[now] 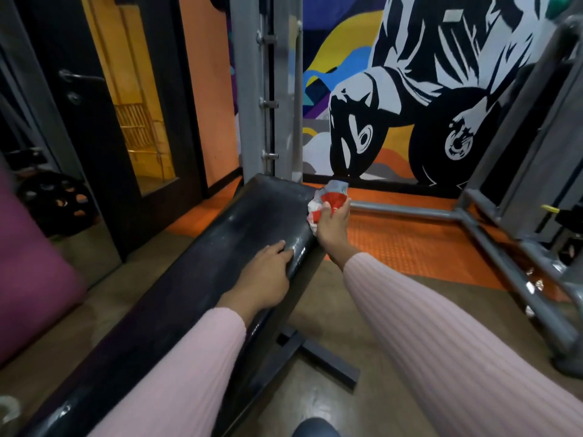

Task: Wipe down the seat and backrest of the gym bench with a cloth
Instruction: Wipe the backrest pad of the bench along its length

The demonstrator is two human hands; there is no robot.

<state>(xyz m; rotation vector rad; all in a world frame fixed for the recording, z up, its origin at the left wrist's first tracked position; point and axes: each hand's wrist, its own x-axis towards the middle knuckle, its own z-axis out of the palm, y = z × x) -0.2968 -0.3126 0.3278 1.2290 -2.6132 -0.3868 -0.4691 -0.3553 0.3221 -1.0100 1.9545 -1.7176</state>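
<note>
A long black padded gym bench [239,222] runs from the lower left toward the far wall. My left hand [265,279] lies flat on the pad near its right edge, fingers spread, holding nothing. My right hand [332,225] is closed on a crumpled red, white and grey cloth [331,197], pressed against the pad's right side edge near the far end. Both arms wear pink ribbed sleeves.
A grey rack upright [252,89] stands behind the bench's far end. A grey floor frame [473,222] lies on the orange mat to the right. At left are a black weight plate [56,200] and a purple pad [28,279]; the bench's foot bar [318,357] sits below.
</note>
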